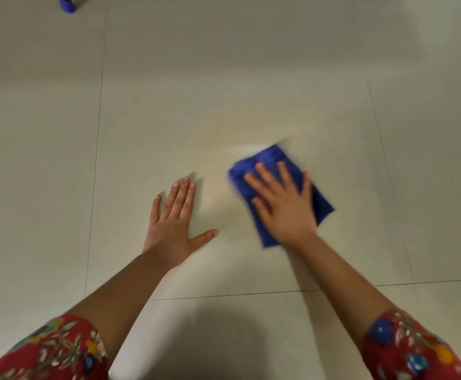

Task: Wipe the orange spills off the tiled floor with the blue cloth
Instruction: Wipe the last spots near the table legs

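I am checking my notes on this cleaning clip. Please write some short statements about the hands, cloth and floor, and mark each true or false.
1. The right hand presses flat on the cloth. True.
2. The left hand holds a sponge. False: it lies empty, flat on the floor.
3. The cloth is red. False: it is blue.
4. Both sleeves are red with flowers. True.
5. The hands touch each other. False: they are apart.
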### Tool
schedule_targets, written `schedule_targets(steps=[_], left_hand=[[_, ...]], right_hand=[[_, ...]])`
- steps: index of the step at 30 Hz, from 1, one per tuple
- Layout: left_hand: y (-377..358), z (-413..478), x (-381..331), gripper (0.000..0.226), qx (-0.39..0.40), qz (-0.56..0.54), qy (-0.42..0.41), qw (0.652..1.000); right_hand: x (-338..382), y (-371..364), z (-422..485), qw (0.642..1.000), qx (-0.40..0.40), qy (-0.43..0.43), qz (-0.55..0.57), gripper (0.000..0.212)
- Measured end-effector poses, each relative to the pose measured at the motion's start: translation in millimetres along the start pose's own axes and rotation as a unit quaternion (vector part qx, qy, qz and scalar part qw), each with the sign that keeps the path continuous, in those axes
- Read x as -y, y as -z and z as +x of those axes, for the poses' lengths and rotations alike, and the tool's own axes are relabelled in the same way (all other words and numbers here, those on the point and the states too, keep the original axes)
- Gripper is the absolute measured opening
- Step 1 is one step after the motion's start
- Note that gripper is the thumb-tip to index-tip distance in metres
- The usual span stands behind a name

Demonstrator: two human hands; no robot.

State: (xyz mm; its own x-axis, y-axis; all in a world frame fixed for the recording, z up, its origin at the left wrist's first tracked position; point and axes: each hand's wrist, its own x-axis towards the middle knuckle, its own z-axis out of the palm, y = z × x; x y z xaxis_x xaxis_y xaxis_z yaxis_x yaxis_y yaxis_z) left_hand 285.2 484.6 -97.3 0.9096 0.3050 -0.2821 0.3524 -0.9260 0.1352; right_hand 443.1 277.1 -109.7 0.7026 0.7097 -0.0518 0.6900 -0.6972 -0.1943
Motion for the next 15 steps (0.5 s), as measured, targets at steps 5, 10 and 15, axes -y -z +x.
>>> schedule_targets(steps=[5,10,15], left_hand=[[0.6,0.7,0.8,0.103,0.002,0.000,-0.001,1.000],[2.8,2.2,4.5,0.111,0.024,-0.018,-0.008,1.000],[5.4,1.9,3.8,0.117,0.040,-0.019,-0.014,0.999]], right_hand=[[-0.5,6.3,72.8,0.977,-0.011,-0.213,0.007,0.055],[83.9,-13.2,-36.6,0.999,0.036,0.030,0.011,0.052],[-6.7,3.1,-92.3,0.990,0.025,-0.138,-0.001,0.051]])
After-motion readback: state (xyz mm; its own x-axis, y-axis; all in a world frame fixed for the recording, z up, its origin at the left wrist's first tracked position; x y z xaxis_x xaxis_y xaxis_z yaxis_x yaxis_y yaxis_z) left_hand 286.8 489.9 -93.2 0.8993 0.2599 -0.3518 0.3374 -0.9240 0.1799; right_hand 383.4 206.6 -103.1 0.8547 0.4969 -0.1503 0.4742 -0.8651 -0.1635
